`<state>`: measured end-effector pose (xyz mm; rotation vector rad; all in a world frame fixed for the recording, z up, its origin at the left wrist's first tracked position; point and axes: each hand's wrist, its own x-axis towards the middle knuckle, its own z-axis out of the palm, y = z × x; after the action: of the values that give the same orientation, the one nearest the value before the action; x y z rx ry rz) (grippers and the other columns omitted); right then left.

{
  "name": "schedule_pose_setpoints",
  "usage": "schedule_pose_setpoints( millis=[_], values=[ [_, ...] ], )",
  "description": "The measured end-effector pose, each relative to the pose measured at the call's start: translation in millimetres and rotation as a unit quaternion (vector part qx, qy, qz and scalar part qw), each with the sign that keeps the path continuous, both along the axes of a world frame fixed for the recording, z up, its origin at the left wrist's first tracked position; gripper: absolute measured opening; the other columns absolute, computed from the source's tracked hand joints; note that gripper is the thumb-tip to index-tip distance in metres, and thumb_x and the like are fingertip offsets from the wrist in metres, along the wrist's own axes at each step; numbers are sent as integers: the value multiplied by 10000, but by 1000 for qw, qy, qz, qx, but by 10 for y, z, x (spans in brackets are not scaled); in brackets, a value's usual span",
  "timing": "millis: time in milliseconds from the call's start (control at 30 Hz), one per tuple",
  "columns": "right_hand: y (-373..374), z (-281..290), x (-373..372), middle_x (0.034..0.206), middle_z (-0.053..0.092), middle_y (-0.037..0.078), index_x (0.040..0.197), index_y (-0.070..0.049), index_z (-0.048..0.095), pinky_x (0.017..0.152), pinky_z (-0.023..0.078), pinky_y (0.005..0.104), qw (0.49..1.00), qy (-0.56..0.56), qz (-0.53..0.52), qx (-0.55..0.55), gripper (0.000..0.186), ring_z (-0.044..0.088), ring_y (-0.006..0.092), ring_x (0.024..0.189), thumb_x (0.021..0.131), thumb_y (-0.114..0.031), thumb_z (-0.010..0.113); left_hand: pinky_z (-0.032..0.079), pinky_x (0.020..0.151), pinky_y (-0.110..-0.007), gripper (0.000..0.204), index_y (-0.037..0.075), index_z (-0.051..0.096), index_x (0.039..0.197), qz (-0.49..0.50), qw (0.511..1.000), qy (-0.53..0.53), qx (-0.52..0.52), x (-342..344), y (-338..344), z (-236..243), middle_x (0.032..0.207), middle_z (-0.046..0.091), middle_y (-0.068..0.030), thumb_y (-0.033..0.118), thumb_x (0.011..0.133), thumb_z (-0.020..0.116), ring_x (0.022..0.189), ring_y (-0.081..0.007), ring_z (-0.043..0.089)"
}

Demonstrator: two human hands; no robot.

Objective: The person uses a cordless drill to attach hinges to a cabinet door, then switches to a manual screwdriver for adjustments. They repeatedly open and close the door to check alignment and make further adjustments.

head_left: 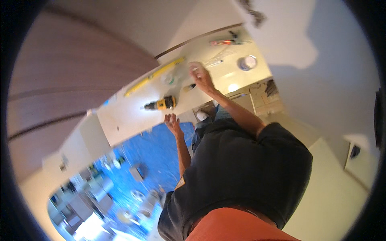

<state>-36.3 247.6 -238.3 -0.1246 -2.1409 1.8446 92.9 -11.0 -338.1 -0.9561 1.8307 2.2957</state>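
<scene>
Drill [163,103] on counter [128,116], 11 o'clock from left hand [173,123]; probably heavy, rigid, best grasped around yellow body. Left hand open, apparently empty; right hand [203,78] blurred, cannot tell grip.

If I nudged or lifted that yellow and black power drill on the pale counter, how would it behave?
The yellow and black power drill is probably heavy for its size, given how bulky it looks. Its uneven outline suggests sliding rather than rolling.
</scene>
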Motion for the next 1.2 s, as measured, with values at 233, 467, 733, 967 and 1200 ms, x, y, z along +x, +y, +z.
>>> schedule_pose_setpoints(
  millis=[233, 467, 733, 967, 1200],
  values=[
    [947, -515, 436, 1056, 623, 93, 1301, -85, 518, 729, 569, 296, 968, -119, -56, -214, 393, 693, 164, 842, 979, -271, 646, 472, 963, -358, 595, -36, 407, 1418, -220, 958, 159, -95, -699, 611, 521, 1390, 483, -172, 220, 957, 683, 1168, -245, 555],
    [1965, -718, 795, 1007, 640, 67, 1151, -47, 594, 729, 552, 323, 869, -27, -330, -366, 275, 621, 157, 800, 910, -169, 647, 495, 940, -362, 605, -34, 431, 1401, -387, 889, 213, -124, -1338, 1339, 1313, 1381, 492, -164, 243, 937, 703, 1162, -249, 565],
    [1744, -866, 1127, 1025, 646, 42, 1153, -53, 605, 779, 518, 271, 902, 107, -343, -238, 228, 629, 118, 900, 959, -171, 613, 506, 960, -338, 476, -25, 469, 1360, -595, 722, 261, -238, -1548, 2012, 1891, 1374, 514, -149, 88, 940, 662, 1162, -239, 607],
    [1473, -778, 1487, 1106, 665, 89, 1255, -39, 578, 797, 558, 307, 839, -5, -362, -407, 323, 668, 176, 915, 944, -122, 605, 505, 947, -323, 414, -37, 465, 1379, -613, 669, 330, -260, -1466, 2053, 2196, 1353, 559, -163, 47, 990, 580, 1151, -235, 640],
    [2991, 493, 908, 1111, 662, 97, 1293, -38, 584, 815, 545, 313, 869, 213, -415, -165, 403, 656, 155, 908, 976, -280, 641, 501, 969, -346, 440, -41, 458, 1382, -582, 722, 309, -213, -1405, 1778, 2210, 1378, 534, -187, 108, 996, 605, 1155, -270, 636]
  ],
)
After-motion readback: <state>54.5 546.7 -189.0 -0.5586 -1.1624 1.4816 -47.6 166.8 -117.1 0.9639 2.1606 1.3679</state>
